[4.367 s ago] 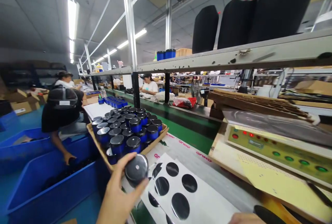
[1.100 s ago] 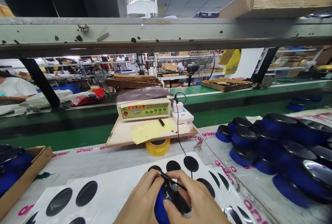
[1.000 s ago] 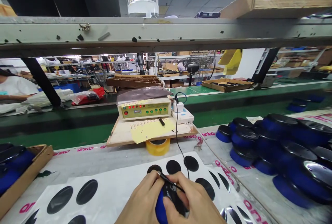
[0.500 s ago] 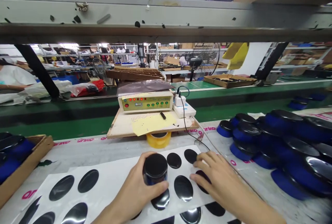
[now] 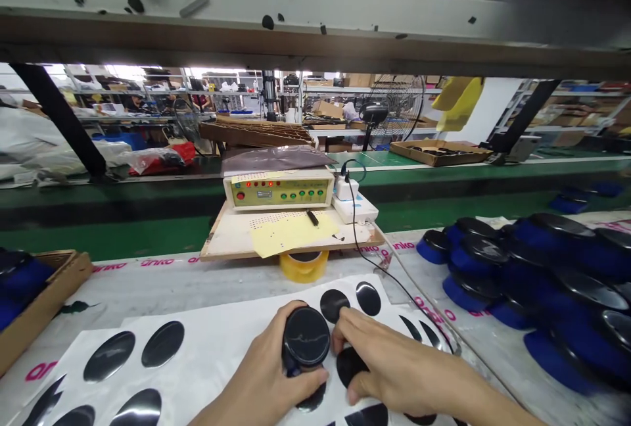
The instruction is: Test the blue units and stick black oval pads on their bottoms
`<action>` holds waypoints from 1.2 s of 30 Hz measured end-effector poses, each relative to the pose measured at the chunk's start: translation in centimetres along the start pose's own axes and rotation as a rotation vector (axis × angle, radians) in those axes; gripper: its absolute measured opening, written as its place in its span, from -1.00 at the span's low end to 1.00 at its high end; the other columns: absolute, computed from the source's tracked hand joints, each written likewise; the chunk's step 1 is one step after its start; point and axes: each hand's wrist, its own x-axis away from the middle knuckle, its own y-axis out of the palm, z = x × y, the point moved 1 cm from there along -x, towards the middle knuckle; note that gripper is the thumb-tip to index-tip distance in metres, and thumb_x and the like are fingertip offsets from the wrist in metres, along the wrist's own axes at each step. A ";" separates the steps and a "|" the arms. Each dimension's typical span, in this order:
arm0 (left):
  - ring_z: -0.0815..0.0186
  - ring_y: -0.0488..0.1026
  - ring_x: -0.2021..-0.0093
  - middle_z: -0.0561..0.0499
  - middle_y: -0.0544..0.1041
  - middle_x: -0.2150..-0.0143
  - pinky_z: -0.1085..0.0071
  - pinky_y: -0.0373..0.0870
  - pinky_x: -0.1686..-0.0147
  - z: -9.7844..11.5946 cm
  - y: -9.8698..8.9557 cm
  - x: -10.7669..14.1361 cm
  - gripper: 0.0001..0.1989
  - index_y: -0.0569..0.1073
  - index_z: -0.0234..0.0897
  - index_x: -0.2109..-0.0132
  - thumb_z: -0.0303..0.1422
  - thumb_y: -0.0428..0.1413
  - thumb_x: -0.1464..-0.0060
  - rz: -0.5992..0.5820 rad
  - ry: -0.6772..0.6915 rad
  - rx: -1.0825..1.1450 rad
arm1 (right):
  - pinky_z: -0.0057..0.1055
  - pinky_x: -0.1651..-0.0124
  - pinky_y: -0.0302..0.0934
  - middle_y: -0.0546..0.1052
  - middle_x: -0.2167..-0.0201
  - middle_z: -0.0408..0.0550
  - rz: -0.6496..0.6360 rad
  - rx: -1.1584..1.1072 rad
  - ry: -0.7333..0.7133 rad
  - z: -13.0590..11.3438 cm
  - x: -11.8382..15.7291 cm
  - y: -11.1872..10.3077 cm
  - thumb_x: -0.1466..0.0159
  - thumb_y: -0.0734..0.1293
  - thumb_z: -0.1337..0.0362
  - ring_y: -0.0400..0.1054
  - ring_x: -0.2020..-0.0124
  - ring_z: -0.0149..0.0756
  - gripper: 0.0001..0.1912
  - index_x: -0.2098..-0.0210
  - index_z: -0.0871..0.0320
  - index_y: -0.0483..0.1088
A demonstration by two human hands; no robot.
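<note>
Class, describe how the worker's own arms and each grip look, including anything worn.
The left grip and right grip are ungloved, with no ring visible, though both are partly hidden. The left forearm and right forearm are bare where seen: no sleeve, watch, bracelet or marking shows.

Beneath a scuffed overhead shelf (image 5: 236, 12), a green surface (image 5: 158, 232) runs before crowded white racks (image 5: 331, 90).

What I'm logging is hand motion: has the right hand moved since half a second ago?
Yes. Against the yellow tape roll, the right hand has moved leftward and lower in the picture, nearer the held container.
</note>
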 end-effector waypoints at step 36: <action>0.14 0.15 -0.26 0.12 0.24 -0.26 0.18 0.06 -0.26 -1.4 -0.7 0.3 -0.28 0.21 0.14 -0.19 -0.26 0.28 0.12 -0.138 0.109 -0.110 | -0.28 0.15 0.30 0.57 0.37 -0.05 0.895 -1.804 0.249 -1.8 0.3 4.6 0.03 0.51 0.20 0.43 0.24 -0.10 -0.74 0.34 0.13 0.54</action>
